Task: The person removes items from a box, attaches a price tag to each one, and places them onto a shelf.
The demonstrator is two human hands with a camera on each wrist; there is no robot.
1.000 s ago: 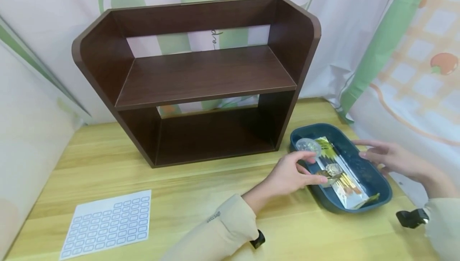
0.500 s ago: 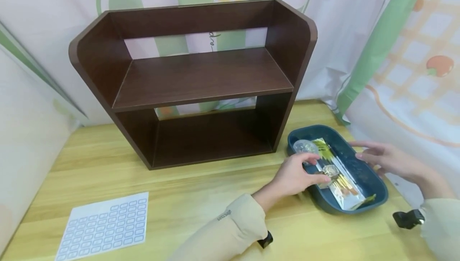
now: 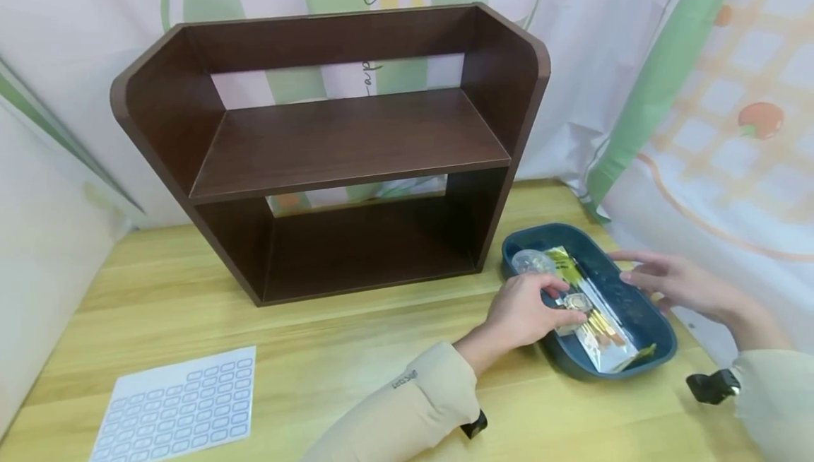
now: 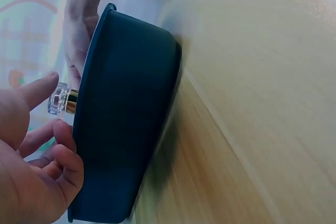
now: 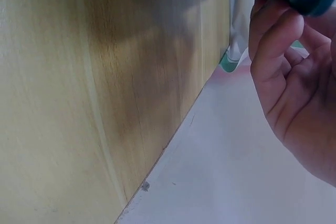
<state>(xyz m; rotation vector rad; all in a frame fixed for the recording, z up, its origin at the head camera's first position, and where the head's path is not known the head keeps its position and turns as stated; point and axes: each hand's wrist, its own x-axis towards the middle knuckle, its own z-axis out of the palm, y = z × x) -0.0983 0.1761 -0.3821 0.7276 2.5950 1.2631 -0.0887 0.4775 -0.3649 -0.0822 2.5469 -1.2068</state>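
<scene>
In the head view a dark blue plastic tray [image 3: 661,359] stands at the right of the table. My left hand [image 3: 523,312] reaches over its near left rim. Its thumb and index finger stand on either side of the clear faceted cap of a small perfume bottle [image 3: 577,302]; the left wrist view shows the thumb at the cap, above a gold collar [image 4: 72,101], other fingers curled. My right hand [image 3: 683,287] holds the tray's right rim, thumb over the edge, fingers curled beneath the rim [image 5: 315,9]. A packet of brushes [image 3: 604,338] and a round clear container [image 3: 533,262] lie inside.
A dark brown two-tier shelf [image 3: 356,137] stands at the back middle of the table [image 3: 337,370], left of the tray. A sheet of blue-bordered labels [image 3: 178,405] lies at front left. Patterned curtains [image 3: 750,186] hang behind and at the right.
My left thumb and index finger have come closer together around the bottle's cap. The right hand stays at the tray's rim. The whole scene has shifted slightly left in view.
</scene>
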